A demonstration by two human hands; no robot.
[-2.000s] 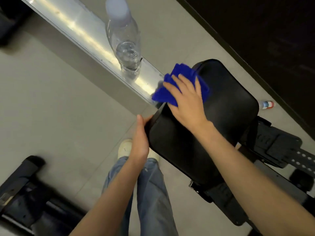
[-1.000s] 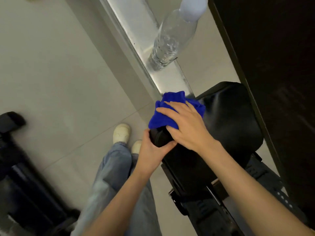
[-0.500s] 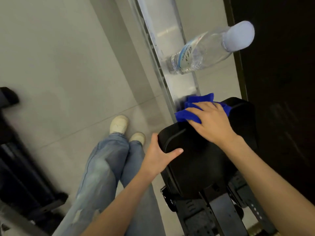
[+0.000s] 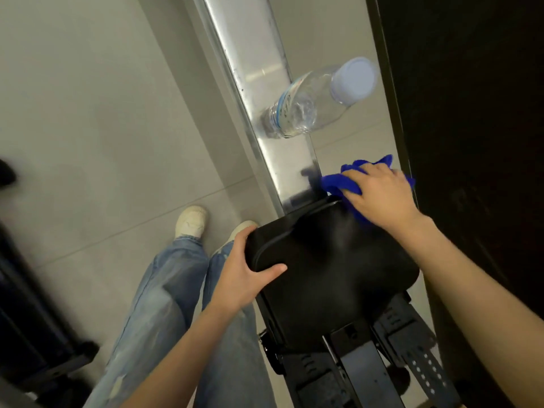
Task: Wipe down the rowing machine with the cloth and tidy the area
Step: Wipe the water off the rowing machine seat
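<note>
The rowing machine's black padded seat point(image 4: 329, 269) fills the lower middle of the head view, sitting on a long silver rail point(image 4: 259, 92). My left hand point(image 4: 244, 275) grips the seat's near left corner, thumb on top. My right hand point(image 4: 379, 195) presses a bunched blue cloth point(image 4: 338, 184) onto the seat's far right edge, fingers spread over it. A clear plastic water bottle point(image 4: 318, 101) with a pale cap stands on the rail just beyond the seat.
Black footrests with perforated straps point(image 4: 412, 357) lie at the bottom right. A dark wall point(image 4: 477, 113) runs close along the right. Other black equipment point(image 4: 32, 334) stands at the lower left on the grey tiled floor, beside my jeans and white shoes.
My right hand has slid the blue cloth from the seat's far left corner across to its far right edge. My left hand kept its hold on the near corner.
</note>
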